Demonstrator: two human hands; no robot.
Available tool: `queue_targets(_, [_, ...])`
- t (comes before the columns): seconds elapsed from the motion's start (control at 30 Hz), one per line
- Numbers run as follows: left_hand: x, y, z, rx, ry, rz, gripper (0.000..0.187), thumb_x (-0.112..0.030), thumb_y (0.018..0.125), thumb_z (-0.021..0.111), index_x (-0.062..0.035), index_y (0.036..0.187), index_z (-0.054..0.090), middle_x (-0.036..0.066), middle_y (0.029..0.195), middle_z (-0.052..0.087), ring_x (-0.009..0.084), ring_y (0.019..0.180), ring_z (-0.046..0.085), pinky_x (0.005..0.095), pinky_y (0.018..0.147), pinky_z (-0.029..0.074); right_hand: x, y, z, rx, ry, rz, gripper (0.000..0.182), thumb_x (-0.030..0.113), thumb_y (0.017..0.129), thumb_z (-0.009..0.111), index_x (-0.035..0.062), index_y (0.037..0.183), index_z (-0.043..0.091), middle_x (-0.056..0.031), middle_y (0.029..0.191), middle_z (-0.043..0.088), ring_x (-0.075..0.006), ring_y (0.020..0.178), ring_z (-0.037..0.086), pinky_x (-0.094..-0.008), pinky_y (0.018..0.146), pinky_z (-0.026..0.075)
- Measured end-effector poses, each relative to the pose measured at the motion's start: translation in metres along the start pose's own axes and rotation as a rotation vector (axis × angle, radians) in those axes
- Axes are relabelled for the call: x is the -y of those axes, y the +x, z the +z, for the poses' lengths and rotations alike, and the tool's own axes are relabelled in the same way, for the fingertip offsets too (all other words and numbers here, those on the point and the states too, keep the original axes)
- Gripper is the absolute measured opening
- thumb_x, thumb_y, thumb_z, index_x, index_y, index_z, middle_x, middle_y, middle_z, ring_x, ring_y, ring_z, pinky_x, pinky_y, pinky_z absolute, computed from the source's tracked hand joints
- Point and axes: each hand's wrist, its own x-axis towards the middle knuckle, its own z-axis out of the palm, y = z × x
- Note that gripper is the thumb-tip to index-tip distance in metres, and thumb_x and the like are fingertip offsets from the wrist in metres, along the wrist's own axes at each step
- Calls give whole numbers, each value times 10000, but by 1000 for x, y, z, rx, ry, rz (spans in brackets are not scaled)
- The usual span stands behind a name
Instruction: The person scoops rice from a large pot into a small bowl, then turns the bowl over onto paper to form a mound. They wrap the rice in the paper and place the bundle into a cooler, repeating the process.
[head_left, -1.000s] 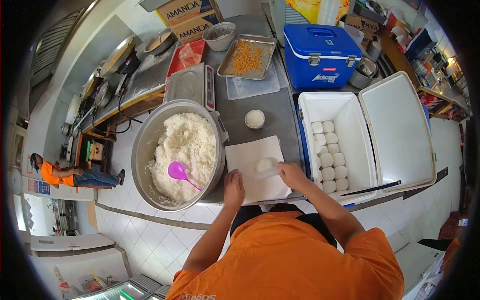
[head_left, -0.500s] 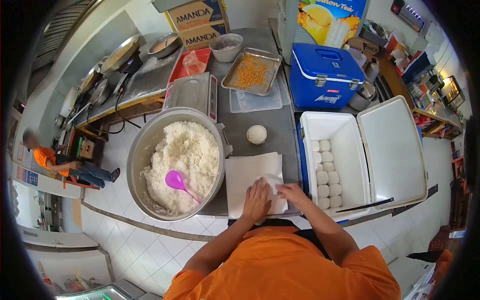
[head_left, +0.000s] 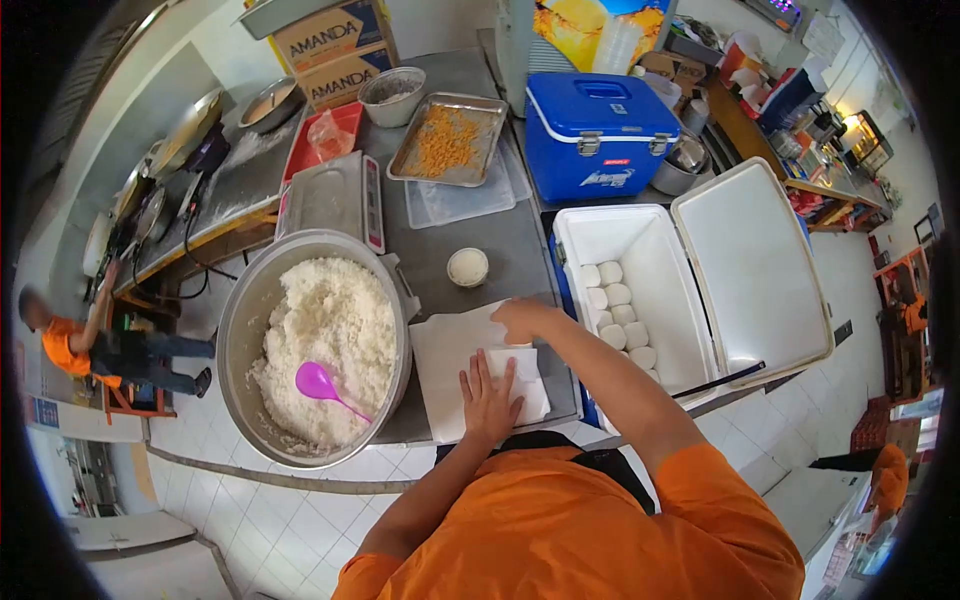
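A stack of white paper sheets (head_left: 445, 350) lies on the grey table in front of me. My left hand (head_left: 489, 402) rests flat on it, fingers spread, near the front edge. Under and beside its fingertips is a smaller white flap of paper (head_left: 513, 369). My right hand (head_left: 522, 321) reaches across to the far right corner of the stack, its fingers curled closed on the paper there. Just beyond the stack stands a small bowl of rice (head_left: 467, 267). To the left, a large pot of white rice (head_left: 330, 330) holds a purple spoon (head_left: 318, 381).
On the right, an open white cooler (head_left: 640, 235) holds several round white packets (head_left: 622, 314). A closed blue cooler (head_left: 600, 135) stands behind it. Further back are a metal tray (head_left: 490, 110) of orange shreds and a scale (head_left: 325, 200). A person (head_left: 110, 345) is at the far left.
My right hand has moved from the paper's right side to its far corner. My left hand has spread its fingers beside a white flap. The person on the left has raised an arm.
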Motion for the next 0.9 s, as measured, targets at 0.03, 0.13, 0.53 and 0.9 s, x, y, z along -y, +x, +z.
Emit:
queue_targets(0.03, [-1,0,0,-3,1,-17,829,-510,939,675,-238,1644,334,349,1684,75,531,1569,80,692,1230,137,2,-2,9,5,-4,-16,392,239,796,783,90,1156,745,-154,1172,702,-359,1036,693,-451,877,566])
queue_targets(0.13, [2,3,-6,-92,-41,-63,773,-565,933,663,-299,1610,400,390,1651,98,565,1554,64,738,1205,121,18,-11,28,-327,14,-150,327,210,820,753,101,1128,757,-150,1075,688,-367,992,676,-469,826,555])
queue_targets(0.53, [38,-4,-11,292,-106,68,909,-693,874,619,-92,1536,458,295,1437,537,514,1399,407,760,1138,234,76,-78,87,-662,-28,-118,352,297,853,719,44,1098,725,-121,1081,618,-323,1099,583,-494,953,443])
queue_targets(0.9, [37,-29,-45,-173,-86,-251,897,-457,864,742,7,1553,401,275,1622,336,472,1551,214,644,1223,212,116,-109,125,-503,-110,127,817,388,878,724,14,1542,428,-206,1558,409,-400,1459,350,-644,1146,265])
